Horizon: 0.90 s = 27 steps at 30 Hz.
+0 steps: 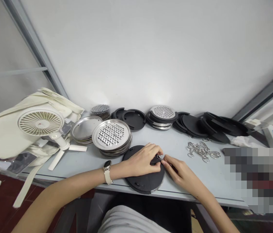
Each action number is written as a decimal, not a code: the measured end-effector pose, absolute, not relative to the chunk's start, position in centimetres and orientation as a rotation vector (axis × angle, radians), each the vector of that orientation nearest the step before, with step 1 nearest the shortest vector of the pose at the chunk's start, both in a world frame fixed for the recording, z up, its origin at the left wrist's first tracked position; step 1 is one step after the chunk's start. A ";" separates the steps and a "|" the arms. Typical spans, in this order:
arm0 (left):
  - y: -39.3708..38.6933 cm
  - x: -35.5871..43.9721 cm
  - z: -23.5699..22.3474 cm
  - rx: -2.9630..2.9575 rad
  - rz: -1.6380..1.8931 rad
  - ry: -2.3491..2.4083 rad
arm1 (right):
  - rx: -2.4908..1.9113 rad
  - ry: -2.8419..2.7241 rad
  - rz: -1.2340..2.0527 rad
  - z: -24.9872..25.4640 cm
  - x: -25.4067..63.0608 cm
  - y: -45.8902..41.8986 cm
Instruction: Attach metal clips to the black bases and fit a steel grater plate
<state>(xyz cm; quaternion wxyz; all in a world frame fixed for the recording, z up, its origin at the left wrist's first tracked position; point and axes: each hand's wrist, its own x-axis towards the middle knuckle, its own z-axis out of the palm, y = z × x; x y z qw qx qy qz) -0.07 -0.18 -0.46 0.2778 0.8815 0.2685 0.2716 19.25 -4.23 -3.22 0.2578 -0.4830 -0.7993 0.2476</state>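
Head view: our right hand (178,170) has a narrow pinch, thumb and forefinger closed on a small silvery metal piece (160,158) whose shape is too small to tell. Our left hand (141,160) lies across a flat, round black disc (143,184), thumb and forefinger curled near that piece; we cannot tell whether they grip it. The disc rests near the front edge of the pale blue-grey table (175,139), its three-o'clock rim beside our pinch. We wear a cream-strapped watch (107,171) on our left wrist.

Taking the disc as our clock centre, we see a stack of round silver graters (112,136) between ten and eleven, a stack of plain silver metal plates (86,127) at ten, and a white plastic fan (41,123) beyond. Black ring-shaped pieces (133,119) lie just before twelve, a perforated silver disc (163,112) tops a stack toward one, a black pile (194,126) spreads about two, and looped silvery wire pieces (203,150) lie between two and three.
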 end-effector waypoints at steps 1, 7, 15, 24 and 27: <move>-0.2 -0.1 -0.5 2.358 0.727 0.727 | -1.312 -2.166 0.671 -3.1 19.2 -4.3; -0.2 0.0 -0.5 2.339 0.719 0.756 | -1.324 -2.166 0.648 -3.0 19.3 -4.4; -0.2 0.1 -0.5 2.336 0.736 0.733 | -1.330 -2.172 0.658 -3.1 19.5 -4.4; -0.2 0.1 -0.6 2.336 0.727 0.736 | -1.349 -2.172 0.615 -3.3 19.4 -4.4; -0.2 0.1 -0.5 2.336 0.732 0.734 | -1.364 -2.170 0.613 -3.4 19.4 -4.4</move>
